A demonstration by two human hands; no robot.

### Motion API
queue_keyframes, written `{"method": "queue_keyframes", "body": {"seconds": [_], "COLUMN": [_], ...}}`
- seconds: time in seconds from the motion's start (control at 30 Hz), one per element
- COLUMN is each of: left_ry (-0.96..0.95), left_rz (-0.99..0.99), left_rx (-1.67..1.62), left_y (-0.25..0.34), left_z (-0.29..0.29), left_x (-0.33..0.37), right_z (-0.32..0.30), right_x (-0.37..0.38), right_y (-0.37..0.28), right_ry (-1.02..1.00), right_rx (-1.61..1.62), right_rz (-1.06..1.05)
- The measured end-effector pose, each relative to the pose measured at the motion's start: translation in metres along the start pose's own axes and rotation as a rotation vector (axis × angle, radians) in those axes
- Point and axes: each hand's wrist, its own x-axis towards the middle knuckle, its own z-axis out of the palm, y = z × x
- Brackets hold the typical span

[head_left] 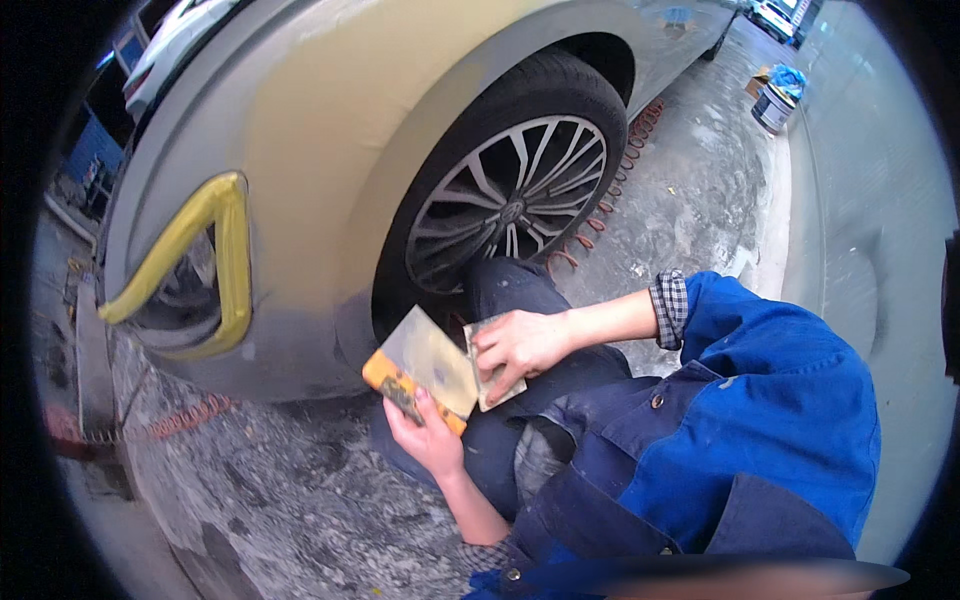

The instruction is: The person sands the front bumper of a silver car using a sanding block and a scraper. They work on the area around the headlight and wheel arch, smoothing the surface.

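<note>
My left hand (430, 435) is closed round the orange handle of a wide putty knife (425, 355). Beige paste is smeared across its flat grey blade. Just right of it, the fingers of my right hand (522, 345) press on a thin, pale rectangular plate (500, 392), gripping it; the fingers hide much of this plate, and its exact kind is unclear. Both pieces are above my bent knees, close together. Ahead is a car bumper (310, 190) in dull grey with beige patches. Yellow filler (232, 260) borders the triangular opening at its left corner.
Right behind the bumper stands the car's front wheel (510, 190) with a spoked rim. A coiled red hose (600, 220) runs on the stained floor beside it. At the far right a paint can (772, 108) with blue plastic on top stands near the grey wall (870, 230).
</note>
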Motion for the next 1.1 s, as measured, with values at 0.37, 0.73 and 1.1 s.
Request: {"method": "queue_keyframes", "body": {"seconds": [0.37, 0.73, 1.1], "left_ry": [-0.115, 0.023, 0.388], "left_rz": [-0.418, -0.524, 0.055], "left_rx": [-0.869, -0.919, -0.28], "left_y": [-0.029, -0.026, -0.026], "left_z": [0.024, 0.016, 0.044], "left_x": [-0.046, -0.048, -0.036], "right_z": [-0.012, 0.004, -0.011], "right_x": [0.001, -0.022, -0.001], "right_y": [-0.036, -0.012, -0.046], "right_ry": [0.363, 0.733, 0.766], "right_rx": [0.112, 0.615, 1.634], "right_rz": [-0.179, 0.543, 0.644]}}
